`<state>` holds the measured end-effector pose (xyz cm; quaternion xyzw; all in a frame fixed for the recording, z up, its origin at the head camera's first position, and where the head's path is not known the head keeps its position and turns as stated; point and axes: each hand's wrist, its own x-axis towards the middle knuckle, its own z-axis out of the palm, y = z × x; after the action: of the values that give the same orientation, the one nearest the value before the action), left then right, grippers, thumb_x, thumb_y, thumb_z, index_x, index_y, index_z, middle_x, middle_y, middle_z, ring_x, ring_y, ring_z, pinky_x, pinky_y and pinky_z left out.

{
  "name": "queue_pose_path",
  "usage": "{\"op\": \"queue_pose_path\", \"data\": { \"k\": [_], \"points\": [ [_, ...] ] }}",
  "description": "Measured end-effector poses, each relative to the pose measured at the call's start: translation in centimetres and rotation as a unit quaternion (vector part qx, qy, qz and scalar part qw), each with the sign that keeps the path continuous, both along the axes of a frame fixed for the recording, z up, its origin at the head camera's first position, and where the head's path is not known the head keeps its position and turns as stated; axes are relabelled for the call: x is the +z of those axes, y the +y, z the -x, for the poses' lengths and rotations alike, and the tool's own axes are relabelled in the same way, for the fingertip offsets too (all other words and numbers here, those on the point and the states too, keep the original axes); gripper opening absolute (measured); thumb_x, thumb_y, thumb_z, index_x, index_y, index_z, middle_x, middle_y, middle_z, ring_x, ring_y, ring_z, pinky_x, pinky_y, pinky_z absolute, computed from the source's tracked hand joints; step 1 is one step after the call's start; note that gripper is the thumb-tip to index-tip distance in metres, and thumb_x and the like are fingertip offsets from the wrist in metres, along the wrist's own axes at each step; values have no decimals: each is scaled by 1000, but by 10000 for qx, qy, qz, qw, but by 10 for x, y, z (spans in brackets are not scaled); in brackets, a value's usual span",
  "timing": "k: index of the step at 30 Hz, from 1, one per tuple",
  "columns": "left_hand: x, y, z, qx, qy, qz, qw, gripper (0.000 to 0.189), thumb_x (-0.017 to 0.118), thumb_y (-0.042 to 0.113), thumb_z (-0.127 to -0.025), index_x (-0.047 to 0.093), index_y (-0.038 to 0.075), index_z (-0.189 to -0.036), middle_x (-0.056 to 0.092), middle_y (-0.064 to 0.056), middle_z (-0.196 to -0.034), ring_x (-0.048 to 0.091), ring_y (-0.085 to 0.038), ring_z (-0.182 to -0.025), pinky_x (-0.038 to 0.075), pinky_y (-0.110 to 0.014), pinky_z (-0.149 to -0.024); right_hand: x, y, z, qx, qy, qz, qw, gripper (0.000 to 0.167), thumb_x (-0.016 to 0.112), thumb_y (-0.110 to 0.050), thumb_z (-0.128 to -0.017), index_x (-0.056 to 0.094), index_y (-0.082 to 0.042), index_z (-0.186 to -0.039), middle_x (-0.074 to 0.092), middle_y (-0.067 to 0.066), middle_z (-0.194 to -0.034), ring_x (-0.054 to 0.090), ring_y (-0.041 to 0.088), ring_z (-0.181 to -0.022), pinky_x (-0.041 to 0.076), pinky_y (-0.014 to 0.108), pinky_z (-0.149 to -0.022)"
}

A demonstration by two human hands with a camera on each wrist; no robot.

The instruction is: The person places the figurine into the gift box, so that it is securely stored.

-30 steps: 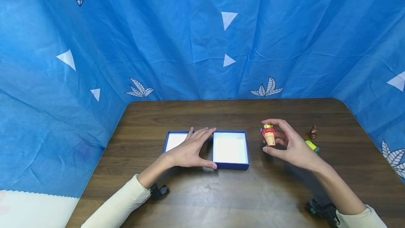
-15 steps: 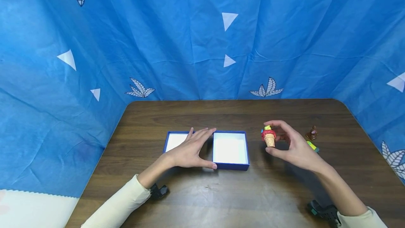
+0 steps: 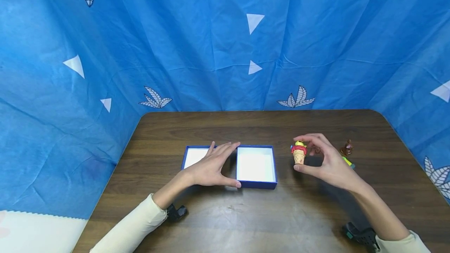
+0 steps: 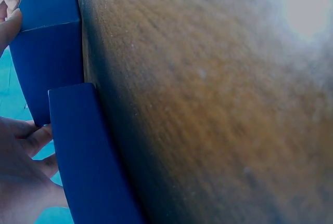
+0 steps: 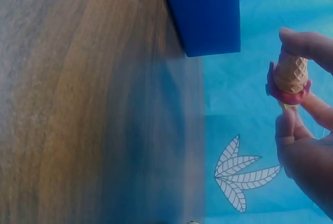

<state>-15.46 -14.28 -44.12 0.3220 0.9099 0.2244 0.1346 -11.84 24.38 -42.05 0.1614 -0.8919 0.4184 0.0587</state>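
Note:
My right hand (image 3: 332,165) pinches a small ice-cream-cone toy figure (image 3: 299,154) above the table, thumb at its base and index finger over its top. The toy has a waffle-cone lower part, a red middle and a yellow top; in the right wrist view the cone (image 5: 292,72) shows its grid pattern. With fingers spread and fairly straight, my left hand (image 3: 211,167) touches the left side of an open blue box (image 3: 256,184), thumb at the near corner and fingertips at the far one. A second blue-rimmed, white-lined box part (image 3: 193,155) is partly hidden behind that hand.
Beyond my right hand stands a small brown figurine (image 3: 347,147). A yellow-green toy (image 3: 348,162) lies beside it, partly covered by the hand. The wooden table (image 3: 246,221) ends at a blue patterned cloth (image 3: 218,50).
My right hand has shifted slightly right and nearer with the toy. The toy has turned and tilted a little between the fingers. My left hand and the box stay put.

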Motion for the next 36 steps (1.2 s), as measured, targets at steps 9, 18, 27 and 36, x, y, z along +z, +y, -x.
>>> {"op": "queue_pose_path", "data": {
  "k": [9, 18, 27, 36],
  "points": [
    [0, -1, 0, 11, -7, -5, 10000, 126, 78, 79, -82, 14, 23, -175, 24, -5, -181, 21, -31, -170, -2, -70, -135, -2, -1, 1, 360, 6, 402, 9985, 78, 95, -8, -80, 57, -18, -148, 58, 3, -138, 60, 2, -110, 50, 6, -98],
    [-1, -1, 0, 36, -8, -9, 10000, 125, 78, 79, -82, 13, 25, -175, 24, -4, -181, 21, -29, -170, -2, -70, -135, -2, -1, 3, 403, -5, 854, 9955, 81, 92, 1, -81, 50, -13, -149, 58, 5, -141, 64, -1, -117, 53, 7, -100],
    [-1, -2, -1, 59, -51, 48, 10000, 125, 77, 80, -81, 8, 33, -175, 23, -1, -182, 19, -24, -170, -3, -68, -136, -5, -2, 4, 587, 180, 1054, 9925, 72, 88, 8, -83, 60, -12, -146, 47, 3, -152, 62, 2, -127, 53, 8, -102],
    [-1, -2, 0, 24, -9, 55, 10000, 125, 76, 81, -82, 12, 27, -175, 23, -2, -182, 20, -26, -170, -2, -69, -136, -4, -3, 4, 375, 102, 1001, 9942, 70, 92, 2, -82, 63, -16, -143, 49, -3, -139, 62, 11, -121, 54, 10, -101]
  ]
}}
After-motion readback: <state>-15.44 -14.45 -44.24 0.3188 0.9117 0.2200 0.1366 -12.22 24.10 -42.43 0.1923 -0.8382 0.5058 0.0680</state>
